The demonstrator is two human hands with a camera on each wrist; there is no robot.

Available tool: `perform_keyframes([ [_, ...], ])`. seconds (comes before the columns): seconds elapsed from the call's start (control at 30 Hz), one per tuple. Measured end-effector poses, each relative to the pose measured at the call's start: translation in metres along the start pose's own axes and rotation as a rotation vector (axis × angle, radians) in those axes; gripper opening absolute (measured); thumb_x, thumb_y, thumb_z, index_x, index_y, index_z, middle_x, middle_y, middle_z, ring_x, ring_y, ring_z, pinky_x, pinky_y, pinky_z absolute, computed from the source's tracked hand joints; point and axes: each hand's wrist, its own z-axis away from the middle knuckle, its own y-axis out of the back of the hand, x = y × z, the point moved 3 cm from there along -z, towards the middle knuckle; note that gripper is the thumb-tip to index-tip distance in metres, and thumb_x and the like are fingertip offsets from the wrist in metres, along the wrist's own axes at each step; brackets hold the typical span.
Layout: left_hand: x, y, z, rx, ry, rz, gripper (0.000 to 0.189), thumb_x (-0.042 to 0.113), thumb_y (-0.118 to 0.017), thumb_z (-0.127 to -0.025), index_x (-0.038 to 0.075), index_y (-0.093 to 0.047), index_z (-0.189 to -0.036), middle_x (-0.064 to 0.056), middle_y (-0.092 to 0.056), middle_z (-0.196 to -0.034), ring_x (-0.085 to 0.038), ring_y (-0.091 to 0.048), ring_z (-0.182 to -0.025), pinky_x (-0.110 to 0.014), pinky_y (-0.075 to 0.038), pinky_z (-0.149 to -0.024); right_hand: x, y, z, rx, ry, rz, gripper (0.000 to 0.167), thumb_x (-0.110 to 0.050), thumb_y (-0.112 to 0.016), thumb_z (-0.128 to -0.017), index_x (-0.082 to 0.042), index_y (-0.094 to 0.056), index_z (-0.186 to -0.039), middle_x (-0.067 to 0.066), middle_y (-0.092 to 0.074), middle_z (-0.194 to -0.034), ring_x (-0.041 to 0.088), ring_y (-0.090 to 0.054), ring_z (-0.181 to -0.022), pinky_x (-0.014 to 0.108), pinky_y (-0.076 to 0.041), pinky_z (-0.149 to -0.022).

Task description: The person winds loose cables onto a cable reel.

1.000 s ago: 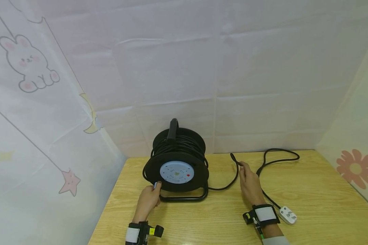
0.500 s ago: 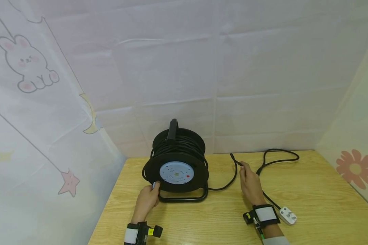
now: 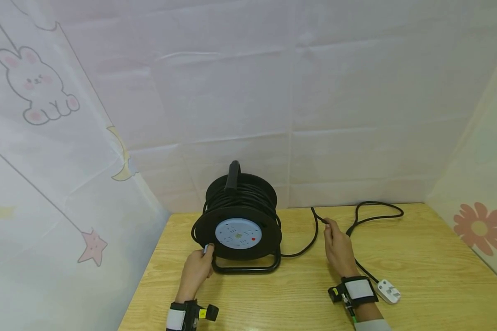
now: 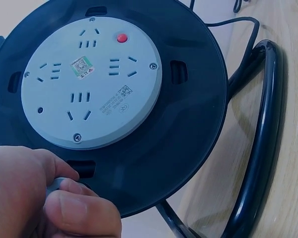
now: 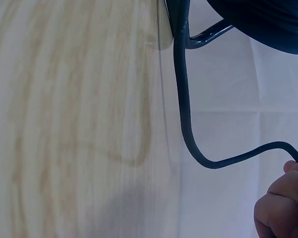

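A black cable reel (image 3: 245, 250) stands on the table, with a pale blue-grey socket panel (image 4: 92, 82) on its front disc. My left hand (image 3: 196, 271) grips a small light knob (image 4: 54, 186) at the disc's lower left; the fingers cover most of it. Black cable (image 3: 245, 195) is wound around the drum. A length of the black cable (image 5: 185, 109) runs from the reel to my right hand (image 3: 339, 248). That hand holds the cable above the table, right of the reel. In the right wrist view, only part of the right hand shows, at the lower right.
More cable (image 3: 372, 202) loops on the table at the back right and ends in a white plug (image 3: 388, 291) beside my right wrist. The reel's black tubular stand (image 4: 260, 134) rests on the wooden table (image 3: 298, 299). A pale printed sheet (image 3: 232, 92) hangs behind.
My left hand and the knob have shifted slightly left and up. The cable between reel and right hand has bent a little leftward. The right hand stays nearly in place.
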Motion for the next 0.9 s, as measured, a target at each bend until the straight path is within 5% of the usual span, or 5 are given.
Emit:
perform_keyframes([
  [0.9, 0.0056, 0.0068, 0.0005, 0.036, 0.004, 0.08, 0.058, 0.042, -0.049, -0.112, 0.015, -0.049, -0.06, 0.006, -0.045, -0.047, -0.016, -0.045, -0.048, -0.031, -0.037, -0.055, 0.0007, -0.0008, 0.0003, 0.009, 0.002, -0.001, 0.037, -0.016, -0.038, -0.117, 0.006, -0.059, -0.137, 0.005, -0.055, -0.069, 0.005, -0.035, -0.05, 0.025, -0.031, -0.048],
])
